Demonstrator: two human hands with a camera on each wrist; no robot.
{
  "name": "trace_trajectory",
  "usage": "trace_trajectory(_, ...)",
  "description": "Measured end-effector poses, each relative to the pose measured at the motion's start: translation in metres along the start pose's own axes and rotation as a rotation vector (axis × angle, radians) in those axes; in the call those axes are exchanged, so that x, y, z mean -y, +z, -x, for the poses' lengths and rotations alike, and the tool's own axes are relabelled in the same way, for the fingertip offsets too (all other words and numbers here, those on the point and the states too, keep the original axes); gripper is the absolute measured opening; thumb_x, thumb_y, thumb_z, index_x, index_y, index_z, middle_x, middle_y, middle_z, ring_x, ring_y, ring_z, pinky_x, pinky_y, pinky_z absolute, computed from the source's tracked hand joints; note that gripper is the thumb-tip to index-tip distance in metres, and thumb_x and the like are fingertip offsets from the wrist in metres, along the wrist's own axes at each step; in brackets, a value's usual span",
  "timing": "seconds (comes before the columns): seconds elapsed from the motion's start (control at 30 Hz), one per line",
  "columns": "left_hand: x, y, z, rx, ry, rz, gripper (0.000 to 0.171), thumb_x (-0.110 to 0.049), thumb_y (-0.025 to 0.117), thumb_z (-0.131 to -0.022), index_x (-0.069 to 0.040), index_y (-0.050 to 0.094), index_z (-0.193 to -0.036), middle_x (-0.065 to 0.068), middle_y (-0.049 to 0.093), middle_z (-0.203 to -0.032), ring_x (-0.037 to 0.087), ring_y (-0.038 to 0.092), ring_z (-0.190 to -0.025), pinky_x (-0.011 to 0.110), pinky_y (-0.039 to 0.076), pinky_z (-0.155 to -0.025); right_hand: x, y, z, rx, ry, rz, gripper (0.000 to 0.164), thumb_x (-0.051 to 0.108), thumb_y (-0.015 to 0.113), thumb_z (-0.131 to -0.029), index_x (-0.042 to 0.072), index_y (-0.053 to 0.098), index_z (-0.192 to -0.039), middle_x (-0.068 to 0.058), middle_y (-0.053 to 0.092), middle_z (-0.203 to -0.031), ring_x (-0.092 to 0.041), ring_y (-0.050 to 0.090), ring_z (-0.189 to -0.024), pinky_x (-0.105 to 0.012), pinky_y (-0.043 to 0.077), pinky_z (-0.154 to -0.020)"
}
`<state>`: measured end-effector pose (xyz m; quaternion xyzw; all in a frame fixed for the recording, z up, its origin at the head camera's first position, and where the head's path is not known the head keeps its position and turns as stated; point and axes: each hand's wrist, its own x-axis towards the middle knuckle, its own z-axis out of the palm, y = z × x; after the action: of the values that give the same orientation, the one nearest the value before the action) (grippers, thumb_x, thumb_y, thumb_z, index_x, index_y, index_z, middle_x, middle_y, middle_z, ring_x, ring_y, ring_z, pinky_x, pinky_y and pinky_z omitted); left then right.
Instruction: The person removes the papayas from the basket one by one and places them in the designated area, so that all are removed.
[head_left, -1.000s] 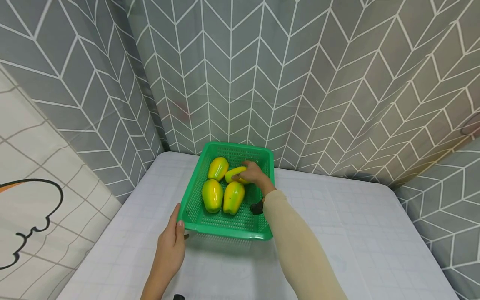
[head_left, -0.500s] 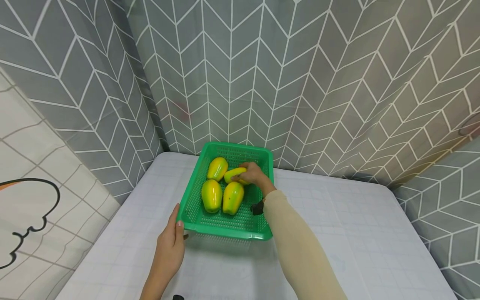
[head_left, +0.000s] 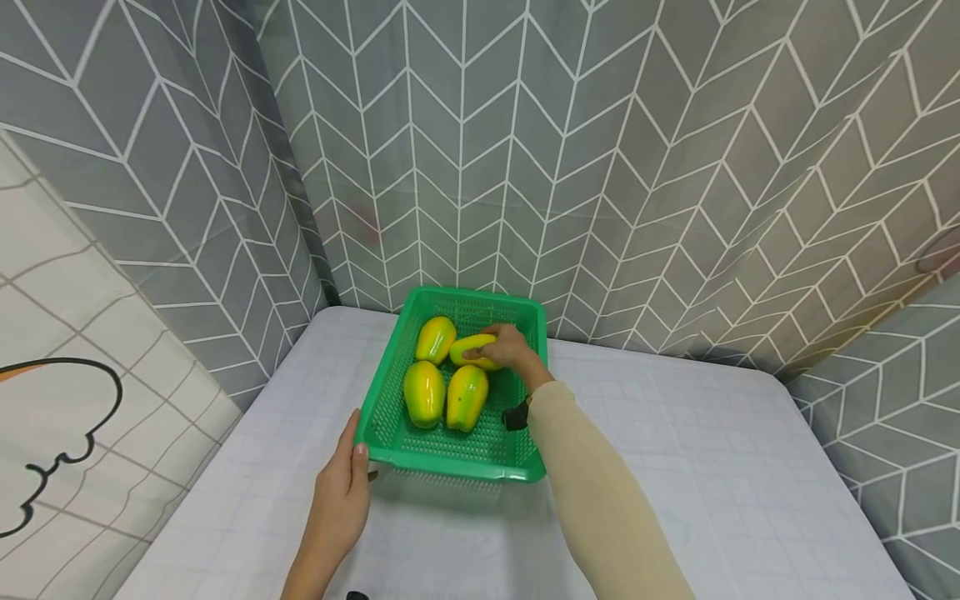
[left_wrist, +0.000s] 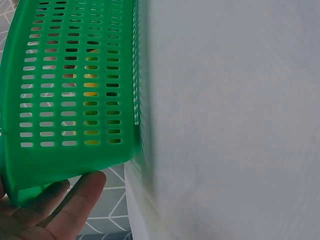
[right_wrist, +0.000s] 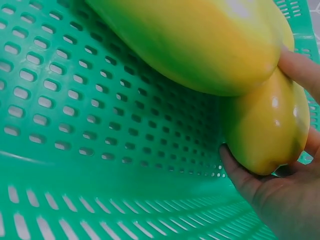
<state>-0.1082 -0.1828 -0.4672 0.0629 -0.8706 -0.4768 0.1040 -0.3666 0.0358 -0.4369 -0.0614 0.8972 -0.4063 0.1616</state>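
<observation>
We note the left hand (head_left: 342, 482) clamped on the green basket (head_left: 453, 467) at its near left corner, thumb over the rim; well apart from it, the right hand (head_left: 508, 345) is curled round 1 yellow-green fruit (head_left: 462, 347) in the basket's far half. We count 3 more inside: 1 back fruit (head_left: 436, 340) toward the basket's far left corner, 2 front fruits (head_left: 424, 395) side by side about its middle.

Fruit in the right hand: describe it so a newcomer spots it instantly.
Toward the far edge of the white table is a green basket with four yellow-green fruits. The held fruit is the right one of the far pair. Unlike its neighbours, it lies crosswise, gripped by the right hand.
</observation>
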Motion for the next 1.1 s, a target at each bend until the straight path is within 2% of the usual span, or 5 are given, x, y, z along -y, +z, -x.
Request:
trace_trajectory(0.13,0.0,0.0,0.0,0.004,-0.009,0.002,0.057,-0.026,0.028,-0.118,-0.008,0.016,-0.171,0.021,0.03,-0.174,0.043,0.04,-0.154,0.061,0.041,-0.12,0.0,-0.001,0.0,-0.009,0.0,0.019,0.073,0.039,0.08,-0.094,0.005,0.054,-0.153,-0.019,0.048,-0.162,-0.038,0.049,-0.146,-0.052,0.044,-0.123)
trace_trajectory(0.3,-0.001,-0.001,0.001,0.009,-0.021,0.004,0.057,-0.027,0.028,-0.118,-0.008,0.015,-0.171,0.02,0.029,-0.174,0.043,0.04,-0.155,0.061,0.04,-0.12,0.0,-0.004,0.0,-0.013,0.002,0.025,0.076,0.043,0.081,-0.093,0.006,0.054,-0.153,-0.018,0.049,-0.161,-0.037,0.05,-0.145,-0.053,0.046,-0.121)
trace_trajectory(0.57,-0.002,-0.001,0.001,0.006,-0.029,0.005,0.057,-0.025,0.028,-0.118,-0.008,0.015,-0.171,0.021,0.031,-0.173,0.044,0.051,-0.147,0.062,0.048,-0.114,0.005,-0.011,0.001,-0.041,0.003,0.0,0.079,0.043,0.082,-0.092,0.004,0.052,-0.154,-0.018,0.05,-0.159,-0.036,0.05,-0.144,-0.051,0.045,-0.122)
trace_trajectory(0.8,-0.001,-0.001,0.0,-0.001,-0.02,-0.002,0.057,-0.024,0.028,-0.118,-0.007,0.015,-0.17,0.021,0.031,-0.173,0.043,0.046,-0.15,0.062,0.046,-0.116,0.007,-0.016,0.003,-0.066,0.01,-0.009,0.085,0.047,0.081,-0.092,0.003,0.049,-0.156,-0.02,0.046,-0.164,-0.038,0.045,-0.151,-0.052,0.043,-0.124)
trace_trajectory(1.1,0.0,0.0,-0.001,0.003,-0.021,-0.005,0.057,-0.024,0.029,-0.118,-0.007,0.015,-0.17,0.021,0.031,-0.173,0.043,0.042,-0.153,0.06,0.041,-0.12,0.015,-0.027,0.008,-0.084,-0.018,-0.004,0.083,0.05,0.079,-0.093,0.004,0.049,-0.156,-0.018,0.048,-0.162,-0.038,0.046,-0.149,-0.052,0.044,-0.123)
